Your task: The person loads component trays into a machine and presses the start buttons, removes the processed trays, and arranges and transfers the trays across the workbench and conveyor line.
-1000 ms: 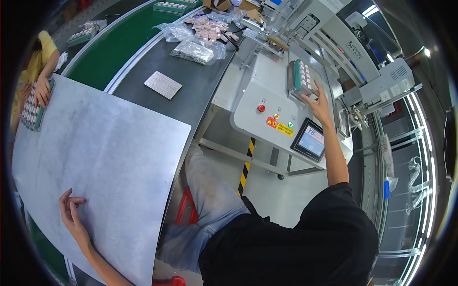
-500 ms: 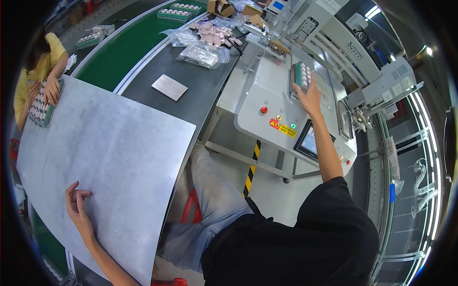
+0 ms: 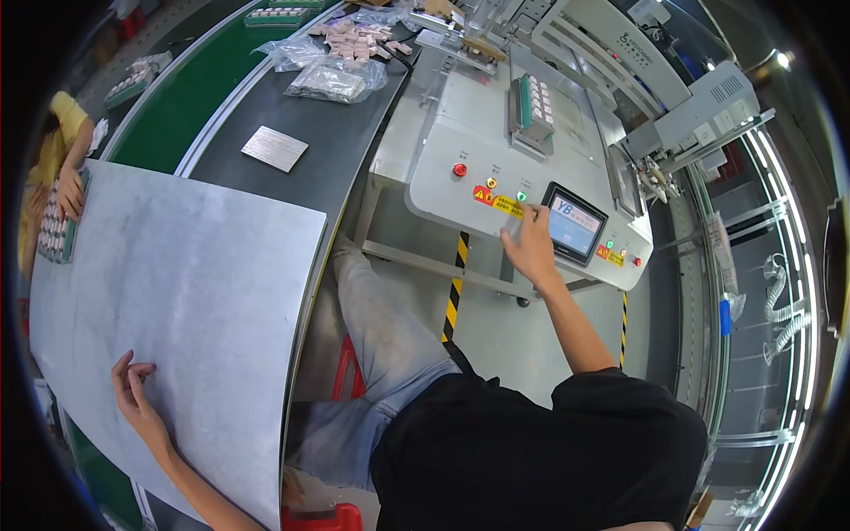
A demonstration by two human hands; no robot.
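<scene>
My left hand (image 3: pixel 135 398) rests loosely on the grey metal sheet (image 3: pixel 204 292), palm turned up, fingers apart and lightly curled around nothing. At the front of the white machine (image 3: pixel 443 133), my right hand (image 3: pixel 531 248) is empty, with its fingers partly bent. Its fingertips are just below the green-lit button (image 3: pixel 521 197) and beside the touchscreen (image 3: pixel 575 226); contact with the panel cannot be made out. Farther back on the machine top sits a green tray (image 3: pixel 529 111) filled with rows of small pale blocks, apart from my hand.
A red button (image 3: pixel 459 170) is on the machine's front. On the dark bench lie a silvery plate (image 3: pixel 274 149), plastic bags (image 3: pixel 332 78) and a heap of pinkish pieces (image 3: pixel 354 40). A person in a yellow top (image 3: pixel 66 133) handles another tray (image 3: pixel 57 221) at left.
My right hand has left the tray on the machine and come back toward the front panel, by the touchscreen. The left hand holds its pose. The camera view has shifted a little.
</scene>
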